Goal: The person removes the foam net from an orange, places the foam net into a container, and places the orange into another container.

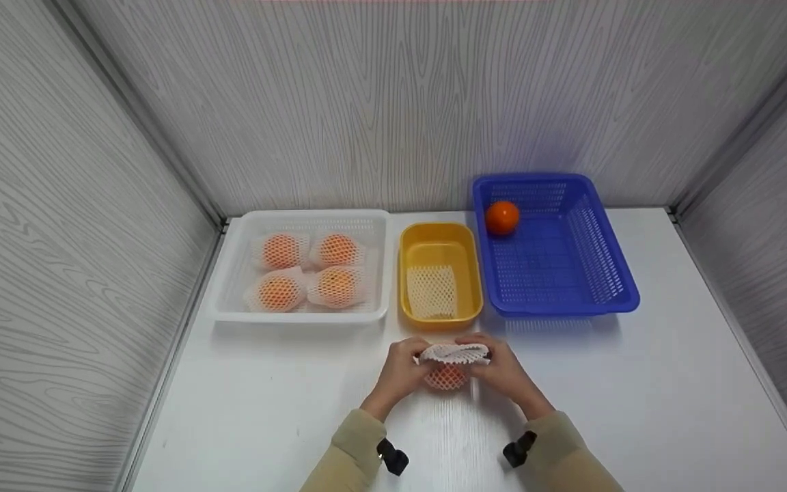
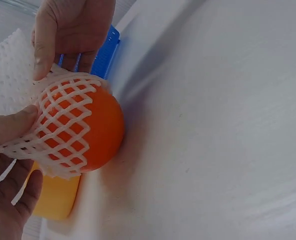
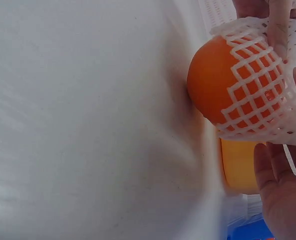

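Observation:
My left hand and right hand hold a white foam fruit net from either side, thumbs on the near side. Inside the net is an orange, close above the white table. Its lower part shows bare in both wrist views, while the mesh wraps the upper part. Above the fruit, the loose end of the net folds over. In the left wrist view, the left thumb presses the mesh; the fingers behind are partly hidden. Whether the orange touches the table I cannot tell.
Beyond my hands stands a yellow basket with a flat foam net in it. On its left, a white basket holds several netted oranges. To the right, a blue basket holds one bare orange.

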`<state>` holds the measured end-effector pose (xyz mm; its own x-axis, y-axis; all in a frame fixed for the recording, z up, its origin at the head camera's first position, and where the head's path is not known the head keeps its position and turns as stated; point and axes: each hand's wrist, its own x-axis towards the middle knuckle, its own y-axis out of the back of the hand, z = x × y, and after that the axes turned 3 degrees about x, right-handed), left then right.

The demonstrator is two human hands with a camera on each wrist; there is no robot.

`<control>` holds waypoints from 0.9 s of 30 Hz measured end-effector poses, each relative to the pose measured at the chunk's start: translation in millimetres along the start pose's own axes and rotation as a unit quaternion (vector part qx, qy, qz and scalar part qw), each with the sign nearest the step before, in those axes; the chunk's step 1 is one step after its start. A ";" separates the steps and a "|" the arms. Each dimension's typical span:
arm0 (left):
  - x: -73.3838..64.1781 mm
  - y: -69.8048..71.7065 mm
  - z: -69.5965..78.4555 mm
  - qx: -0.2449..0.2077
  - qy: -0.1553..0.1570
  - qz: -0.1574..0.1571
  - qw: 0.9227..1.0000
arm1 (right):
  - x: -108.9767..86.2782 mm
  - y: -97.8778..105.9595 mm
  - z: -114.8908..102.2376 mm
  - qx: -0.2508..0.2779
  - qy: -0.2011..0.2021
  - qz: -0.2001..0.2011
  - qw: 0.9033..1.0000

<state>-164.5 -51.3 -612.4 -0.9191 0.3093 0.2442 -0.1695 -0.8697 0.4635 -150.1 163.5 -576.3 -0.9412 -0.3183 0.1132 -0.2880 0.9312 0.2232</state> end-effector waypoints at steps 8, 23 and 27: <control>-1.9 -0.5 0.9 -0.005 0.027 -0.025 0.999 | -0.8 -1.8 -2.3 -0.003 -0.047 0.022 0.999; 1.2 0.8 0.1 0.003 0.059 -0.032 0.998 | 1.8 -2.3 1.3 0.016 -0.102 0.013 0.995; 0.7 -0.1 0.4 0.010 0.078 -0.026 0.997 | -1.2 -2.5 24.9 0.028 -0.143 -0.024 0.989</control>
<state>-165.0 -50.9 -611.9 -0.9539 0.2881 0.0843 -0.2123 -0.8461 0.4890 -152.6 166.0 -601.1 -0.9353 -0.3068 -0.1766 -0.3355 0.9273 0.1662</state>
